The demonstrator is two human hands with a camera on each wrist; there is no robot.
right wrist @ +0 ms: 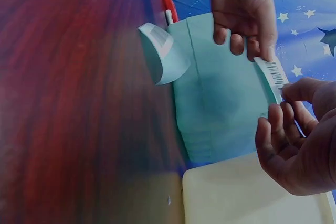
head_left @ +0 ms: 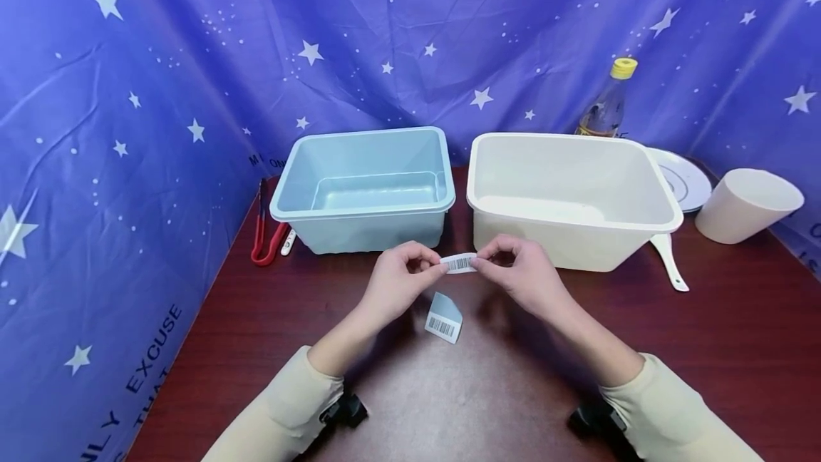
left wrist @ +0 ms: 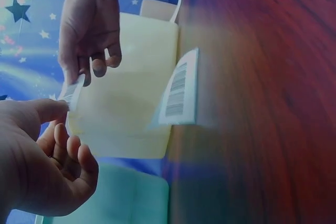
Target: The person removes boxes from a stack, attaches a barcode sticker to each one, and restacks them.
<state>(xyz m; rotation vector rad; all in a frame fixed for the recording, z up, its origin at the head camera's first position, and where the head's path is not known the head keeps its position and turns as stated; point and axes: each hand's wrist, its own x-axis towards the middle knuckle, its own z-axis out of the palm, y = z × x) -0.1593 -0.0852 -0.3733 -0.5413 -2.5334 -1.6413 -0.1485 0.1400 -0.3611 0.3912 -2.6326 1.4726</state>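
A small white barcode sticker [head_left: 459, 263] is stretched between both hands in front of the two bins. Its left end is pinched between thumb and forefinger of my left hand [head_left: 400, 279]. The right end is pinched the same way by my right hand [head_left: 524, 275]. Below them on the table lies a piece of light-blue backing paper [head_left: 447, 305] with another barcode label [head_left: 442, 326] on it; the wrist views show this paper curled, its edges raised. In the right wrist view the sticker [right wrist: 273, 76] bows slightly between the fingertips.
Behind the hands stand a light-blue bin [head_left: 359, 230] and a white bin [head_left: 545, 241]. Red-handled tongs [head_left: 259, 241] lie at the left. To the right are a white spoon handle [head_left: 669, 262], a plate [head_left: 683, 180], a tilted white cup [head_left: 734, 209] and a yellow-capped bottle [head_left: 604, 109].
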